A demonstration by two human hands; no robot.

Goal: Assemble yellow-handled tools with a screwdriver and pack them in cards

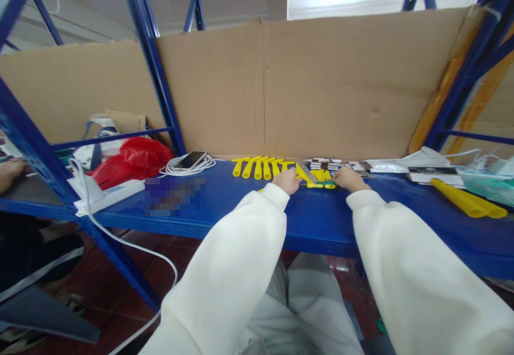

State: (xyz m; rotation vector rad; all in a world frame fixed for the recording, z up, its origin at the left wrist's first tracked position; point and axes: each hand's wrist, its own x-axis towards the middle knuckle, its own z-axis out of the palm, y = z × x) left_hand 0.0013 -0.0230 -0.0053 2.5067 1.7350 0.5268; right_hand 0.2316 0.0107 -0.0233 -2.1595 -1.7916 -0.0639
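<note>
My left hand is over the blue shelf, fingers pinched at a yellow piece that has a flat grey, blade-like part beside it. Its exact kind is too small to make out. To the right, my right hand has its fingers bent together at the end of a yellow-and-green handle lying on the shelf. Whether those fingers grip anything cannot be made out. Small yellow pieces lie between the hands. Left of them, several yellow tubes with crosswise tops stand in a row.
Cardboard closes off the back of the blue shelf. Leftward lie a phone on coiled white cable, a red bag and a power strip. Yellow tubes and packets sit rightward. Another person's hand shows far left.
</note>
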